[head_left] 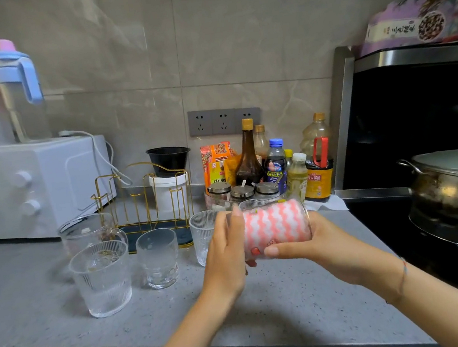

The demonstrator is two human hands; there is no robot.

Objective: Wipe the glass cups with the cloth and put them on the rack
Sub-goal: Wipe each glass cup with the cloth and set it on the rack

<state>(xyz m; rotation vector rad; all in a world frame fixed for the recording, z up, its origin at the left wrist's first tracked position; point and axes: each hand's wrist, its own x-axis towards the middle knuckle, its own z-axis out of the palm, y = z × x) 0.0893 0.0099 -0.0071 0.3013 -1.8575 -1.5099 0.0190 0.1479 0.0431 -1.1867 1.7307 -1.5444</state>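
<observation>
at centre frame the right hand [314, 246] gripped the glass cup [278, 238] held sideways with the pink-and-white cloth [272, 220] stuffed inside, the left hand [226, 247] at its mouth, hold unclear; twisting cup against cloth should reach the base before racking on the gold rack [156, 227], centre left.

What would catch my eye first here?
A left hand and a right hand hold a glass cup on its side above the grey counter, a pink-and-white cloth stuffed inside. Left of them, other cups stand by a gold rack.
</observation>
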